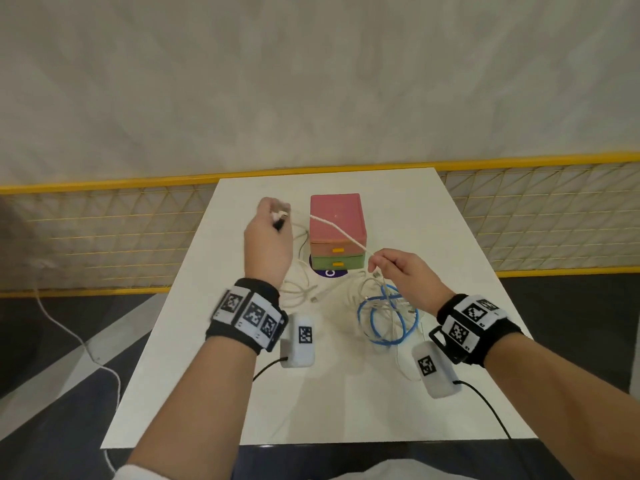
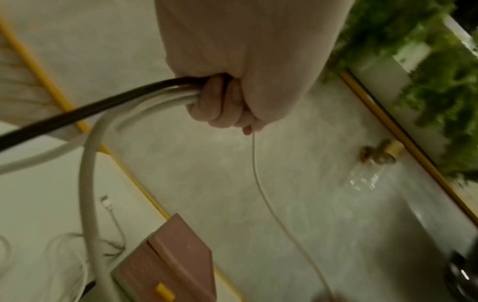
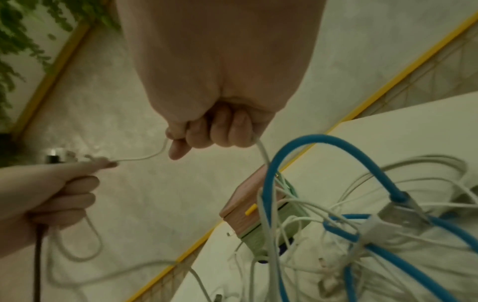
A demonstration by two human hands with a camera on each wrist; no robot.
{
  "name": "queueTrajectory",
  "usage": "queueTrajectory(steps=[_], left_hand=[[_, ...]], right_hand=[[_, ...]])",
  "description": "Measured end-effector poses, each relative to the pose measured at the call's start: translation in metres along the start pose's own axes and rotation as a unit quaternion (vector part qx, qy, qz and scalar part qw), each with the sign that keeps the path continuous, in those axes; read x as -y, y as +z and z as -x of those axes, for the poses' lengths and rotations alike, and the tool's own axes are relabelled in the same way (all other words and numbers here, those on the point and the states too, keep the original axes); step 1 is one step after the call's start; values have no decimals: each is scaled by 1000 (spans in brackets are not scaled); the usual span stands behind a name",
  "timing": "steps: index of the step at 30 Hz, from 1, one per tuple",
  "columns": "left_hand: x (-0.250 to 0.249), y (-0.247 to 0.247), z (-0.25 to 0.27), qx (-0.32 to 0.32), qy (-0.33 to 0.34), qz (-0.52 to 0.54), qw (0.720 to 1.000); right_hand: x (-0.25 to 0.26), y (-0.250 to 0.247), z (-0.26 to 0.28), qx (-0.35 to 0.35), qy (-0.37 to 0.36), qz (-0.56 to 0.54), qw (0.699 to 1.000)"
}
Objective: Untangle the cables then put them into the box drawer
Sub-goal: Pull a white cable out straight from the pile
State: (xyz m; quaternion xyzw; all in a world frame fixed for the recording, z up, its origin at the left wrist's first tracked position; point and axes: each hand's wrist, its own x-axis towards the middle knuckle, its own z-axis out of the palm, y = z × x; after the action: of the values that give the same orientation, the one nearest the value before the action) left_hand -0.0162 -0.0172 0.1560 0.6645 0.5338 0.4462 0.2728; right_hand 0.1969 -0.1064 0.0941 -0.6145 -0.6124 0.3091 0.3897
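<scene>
The left hand grips gathered cable ends while the right hand pinches a white cable. Stretching it taut between them probably frees it from the tangle on the bench.

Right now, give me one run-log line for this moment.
stage: untangling | left hand: grips black and white cables | right hand: pinches white cable stretched between hands | blue cable: tangled on table | drawers: shut

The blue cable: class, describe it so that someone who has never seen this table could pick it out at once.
Start at the white table and find the pink and green drawer box at its far middle. Nearer the person and to the right of the box lies a tangle of cables below the right hand. The blue cable loops through that tangle; the others there are white.
</scene>
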Motion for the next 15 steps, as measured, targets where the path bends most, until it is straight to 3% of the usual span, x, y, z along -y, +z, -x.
queueTrajectory(steps=[4, 6, 8, 13, 15], left_hand=[[-7, 30, 32, 224, 97, -46, 969], [-9, 39, 38, 262, 104, -83, 956], [-9, 34, 32, 239, 91, -58, 965], [-14, -4, 1, 9, 53, 0, 999], [-14, -7, 1, -25, 56, -2, 998]], right_hand=[[31, 2, 0, 5, -44, -29, 999], [40, 2, 1, 23, -69, -28, 997], [37, 1, -1, 29, -77, -17, 996], [0, 0, 0, 19, -40, 13, 999], [-1, 4, -1, 17, -39, 17, 999]])
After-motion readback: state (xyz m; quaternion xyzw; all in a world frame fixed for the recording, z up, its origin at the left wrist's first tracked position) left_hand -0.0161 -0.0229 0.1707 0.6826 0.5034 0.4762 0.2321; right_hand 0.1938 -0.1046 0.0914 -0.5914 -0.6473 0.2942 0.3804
